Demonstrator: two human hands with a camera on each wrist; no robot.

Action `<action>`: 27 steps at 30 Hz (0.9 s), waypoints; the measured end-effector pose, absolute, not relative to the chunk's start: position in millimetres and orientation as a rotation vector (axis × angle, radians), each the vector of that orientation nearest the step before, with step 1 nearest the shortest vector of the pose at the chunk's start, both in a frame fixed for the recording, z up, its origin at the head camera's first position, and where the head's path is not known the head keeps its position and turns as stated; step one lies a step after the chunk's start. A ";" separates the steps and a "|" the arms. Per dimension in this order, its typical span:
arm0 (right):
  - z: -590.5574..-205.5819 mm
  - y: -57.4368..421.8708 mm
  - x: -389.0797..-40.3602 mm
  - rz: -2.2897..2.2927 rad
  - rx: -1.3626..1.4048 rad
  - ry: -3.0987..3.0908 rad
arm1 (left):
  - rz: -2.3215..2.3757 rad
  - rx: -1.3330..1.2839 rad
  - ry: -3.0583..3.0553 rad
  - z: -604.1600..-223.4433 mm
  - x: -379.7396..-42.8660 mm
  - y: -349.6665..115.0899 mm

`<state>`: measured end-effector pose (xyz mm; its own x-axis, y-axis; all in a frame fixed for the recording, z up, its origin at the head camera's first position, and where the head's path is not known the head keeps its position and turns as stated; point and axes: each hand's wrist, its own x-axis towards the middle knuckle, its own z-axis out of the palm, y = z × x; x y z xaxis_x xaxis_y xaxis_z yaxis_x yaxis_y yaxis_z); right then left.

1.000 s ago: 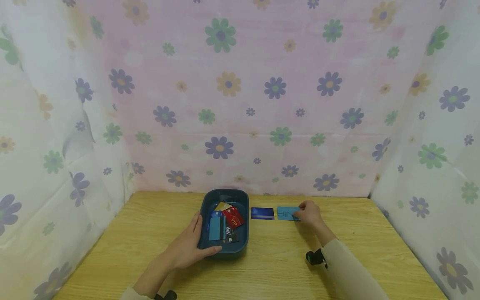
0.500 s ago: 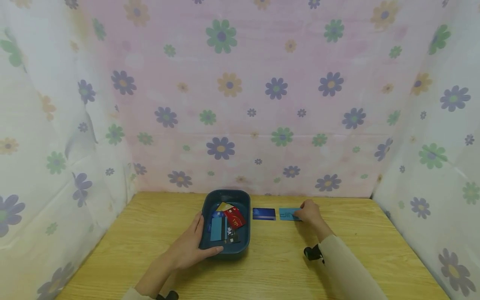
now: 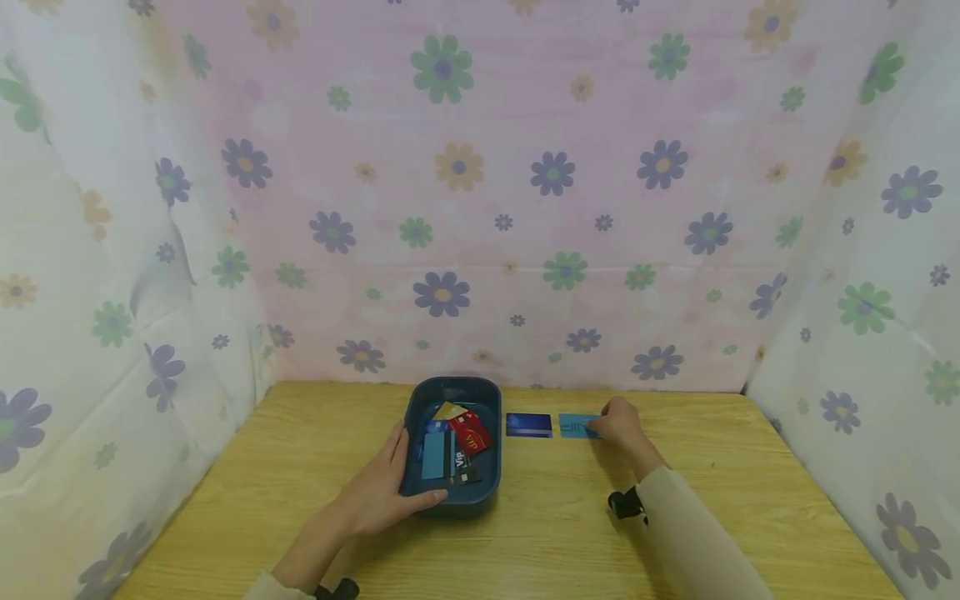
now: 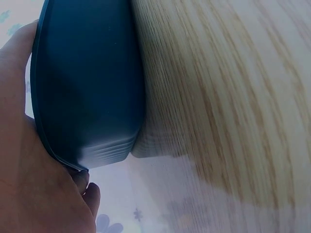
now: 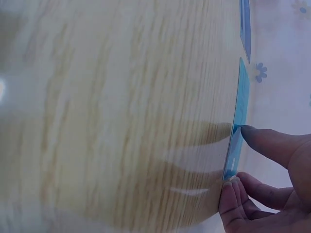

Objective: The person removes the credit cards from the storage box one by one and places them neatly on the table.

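Note:
In the head view my left hand (image 3: 375,487) holds the dark blue plastic basin (image 3: 491,492) at its left side and near corner, thumb across the near rim. The left wrist view shows the basin's outer wall (image 4: 92,82) close up, with fingers tucked by the rim. My right hand (image 3: 621,425) grips the right end of a light blue card (image 3: 573,426) on the table. In the right wrist view the thumb lies on the card (image 5: 241,102), with other fingers at its end. Left of it lies a dark blue card (image 3: 528,425), in line with it.
Inside the basin are several cards, among them a red VIP card (image 3: 471,432), a light blue card with a dark stripe (image 3: 435,455) and a gold card (image 3: 450,410). The wooden table (image 3: 555,525) ends at a flowered cloth backdrop (image 3: 495,250).
The hands, basin and cards keep their places. The head view has shifted only slightly.

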<state>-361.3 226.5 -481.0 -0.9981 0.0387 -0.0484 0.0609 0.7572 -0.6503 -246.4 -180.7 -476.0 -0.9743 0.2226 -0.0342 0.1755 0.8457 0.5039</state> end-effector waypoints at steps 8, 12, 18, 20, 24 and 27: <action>-478.4 226.8 -356.1 -1.086 0.042 2.915 | 0.783 0.318 2.930 -475.1 -245.8 -180.8; -480.3 228.1 -356.3 -1.086 0.021 2.919 | 0.803 0.316 2.925 -473.6 -245.7 -180.4; -481.7 226.6 -358.5 -1.078 0.006 2.904 | 0.811 0.340 2.921 -473.8 -245.7 -180.9; -481.4 225.7 -358.3 -1.076 0.002 2.903 | 0.812 0.343 2.920 -473.9 -245.6 -181.0; -481.7 225.8 -358.2 -1.079 0.000 2.908 | 0.819 0.344 2.918 -474.1 -245.8 -181.0; -482.6 226.2 -358.2 -1.085 -0.003 2.908 | 0.822 0.344 2.918 -474.2 -246.0 -181.0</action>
